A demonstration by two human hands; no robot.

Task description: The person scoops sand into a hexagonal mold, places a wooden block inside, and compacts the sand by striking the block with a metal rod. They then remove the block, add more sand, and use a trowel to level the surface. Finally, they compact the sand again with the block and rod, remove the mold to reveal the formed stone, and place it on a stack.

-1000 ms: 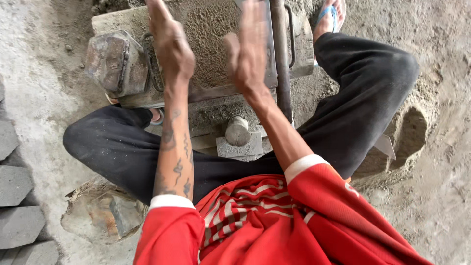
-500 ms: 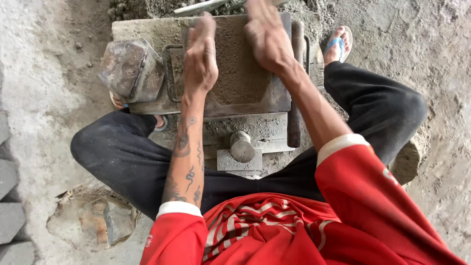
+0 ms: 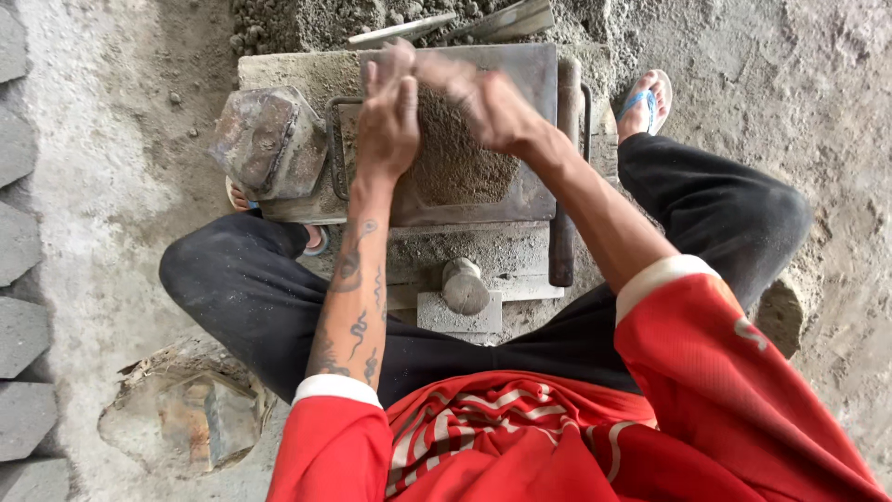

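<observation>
I sit astride a low metal block mould (image 3: 534, 200) whose cavity is filled with dark grey mix (image 3: 455, 163). My left hand (image 3: 390, 121) lies flat, fingers together, on the mix at the cavity's left side. My right hand (image 3: 483, 102) is blurred above the far part of the mix, fingers spread and holding nothing. A heavy hexagonal metal lid (image 3: 269, 139) rests on the mould's left end. A rusty lever handle (image 3: 564, 167) runs along the mould's right side.
A heap of grey mix (image 3: 307, 23) with two metal trowel blades (image 3: 492, 20) lies beyond the mould. Finished grey hexagonal blocks (image 3: 23, 242) line the left edge. A lump of stone (image 3: 200, 418) sits in a hollow near my left knee. My sandalled foot (image 3: 646, 98) is at right.
Both hands have come down toward me from the mould's far edge onto the mix. The view has shifted so the heap and trowels show at the top.
</observation>
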